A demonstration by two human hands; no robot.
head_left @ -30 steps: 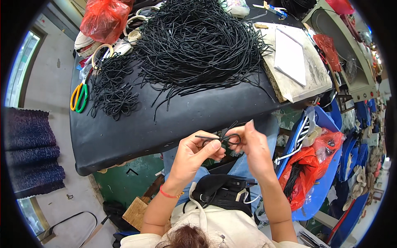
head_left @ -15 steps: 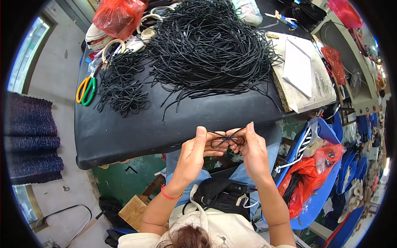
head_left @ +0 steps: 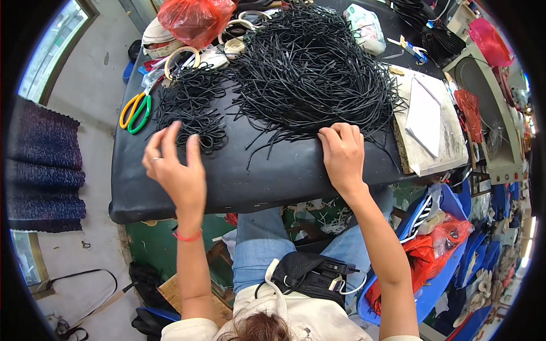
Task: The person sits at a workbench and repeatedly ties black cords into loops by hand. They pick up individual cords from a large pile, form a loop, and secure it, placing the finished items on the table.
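Note:
My left hand (head_left: pixel 177 170) is open, thumb and fingers spread, just in front of a small pile of looped black cords (head_left: pixel 199 116) on the left of the table. Nothing shows between its fingers. At the front edge of a big heap of loose black cords (head_left: pixel 313 74), my right hand (head_left: pixel 344 156) has its fingertips closed together on a black cord; the fingers partly hide the strand. Left of the looped pile lie scissors (head_left: pixel 136 112) with one yellow and one green handle.
The black-covered table (head_left: pixel 273 184) has a pale board (head_left: pixel 443 116) with white sheets at its right. Tape rings (head_left: pixel 182 61) and a red plastic bag (head_left: pixel 196 23) stand at the back left. A blue tub (head_left: pixel 421 304) holding red bags is right of my legs.
The tied black cord bow has left my hands. My left hand moved left and forward to the looped pile and opened; my right hand reached forward to the big cord heap.

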